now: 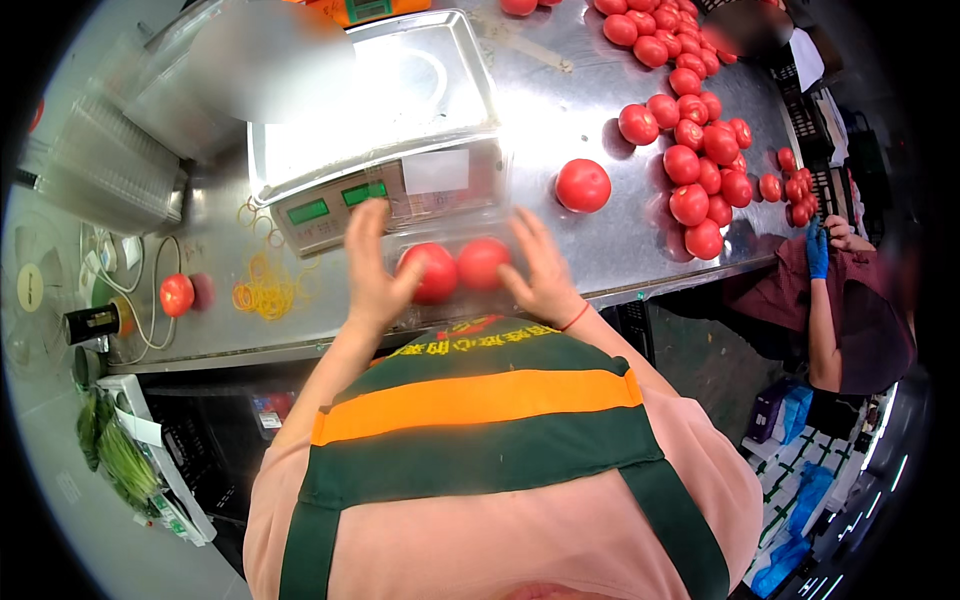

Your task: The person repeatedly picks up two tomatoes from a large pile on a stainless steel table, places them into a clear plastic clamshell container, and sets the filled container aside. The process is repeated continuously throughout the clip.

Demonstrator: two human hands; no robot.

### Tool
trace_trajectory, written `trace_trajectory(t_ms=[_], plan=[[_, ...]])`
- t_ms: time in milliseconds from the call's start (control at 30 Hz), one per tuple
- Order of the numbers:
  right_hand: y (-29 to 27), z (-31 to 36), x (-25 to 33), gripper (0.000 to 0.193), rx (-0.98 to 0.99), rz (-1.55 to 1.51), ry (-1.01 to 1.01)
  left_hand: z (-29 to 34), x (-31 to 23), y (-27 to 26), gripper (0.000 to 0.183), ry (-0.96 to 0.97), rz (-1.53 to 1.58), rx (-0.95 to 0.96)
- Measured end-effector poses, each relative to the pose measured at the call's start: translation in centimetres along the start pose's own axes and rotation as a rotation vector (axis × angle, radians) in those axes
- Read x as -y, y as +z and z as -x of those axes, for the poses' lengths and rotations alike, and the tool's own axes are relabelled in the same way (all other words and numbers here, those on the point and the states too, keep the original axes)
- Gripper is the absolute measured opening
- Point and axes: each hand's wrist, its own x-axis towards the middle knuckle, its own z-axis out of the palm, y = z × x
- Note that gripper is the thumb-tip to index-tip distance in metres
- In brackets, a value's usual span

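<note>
Two red tomatoes [484, 263] sit side by side in a clear plastic tray [408, 238] near the table's front edge. My left hand [376, 268] is at the tray's left side, fingers stretched apart and thumb against the left tomato [432, 274]. On the other side my right hand [546, 272], slightly blurred, has its fingers spread and its thumb by the right tomato. Neither hand is closed around a tomato. Just beyond the tray stands a weighing scale [436, 205] with green displays and a shiny metal pan [400, 80].
Many loose tomatoes [708, 175] cover the table's right side; a single tomato [583, 186] lies nearer. Yellow rubber bands [268, 290], another tomato [177, 295] and stacked clear trays [105, 165] are at left. A co-worker's blue-gloved hand [818, 250] shows at the right.
</note>
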Motion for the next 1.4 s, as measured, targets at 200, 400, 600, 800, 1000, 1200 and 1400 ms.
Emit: trace_trajectory(t_ms=[200, 400, 600, 800, 1000, 1200, 1400], plan=[[-0.9, 2.4, -1.4, 0.056, 0.427, -0.602, 0.742, -2.3, 3.2, -0.3, 0.041, -0.725, 1.075, 0.092], [-2.3, 4.0, -0.6, 0.059, 0.32, -1.46, 0.95, 4.4, 1.2, -1.9, 0.053, -0.488, 0.285, 0.195], [-0.3, 3.5, -2.6, 0.039, 0.417, -1.209, 0.93, 7.7, 0.4, -1.2, 0.058, -0.779, 0.436, 0.275], [0.1, -2.1, 3.5, 0.031, 0.467, -1.237, 0.767, 8.2, 0.3, -4.0, 0.06, -0.745, 0.883, -0.127], [7.9, -5.5, 9.1, 0.023, 0.787, -0.78, 0.085, 8.5, 1.6, -5.2, 0.068, -0.54, 1.737, -0.486], [19.1, -9.8, 9.1, 0.011, 0.59, -0.128, -0.506, 12.2, 6.0, -13.3, 0.085, -0.329, 1.758, -0.426], [21.0, -10.6, 11.3, 0.01, 0.671, -0.07, -0.511, 15.5, 6.5, -12.5, 0.086, -0.601, 1.463, -0.606]])
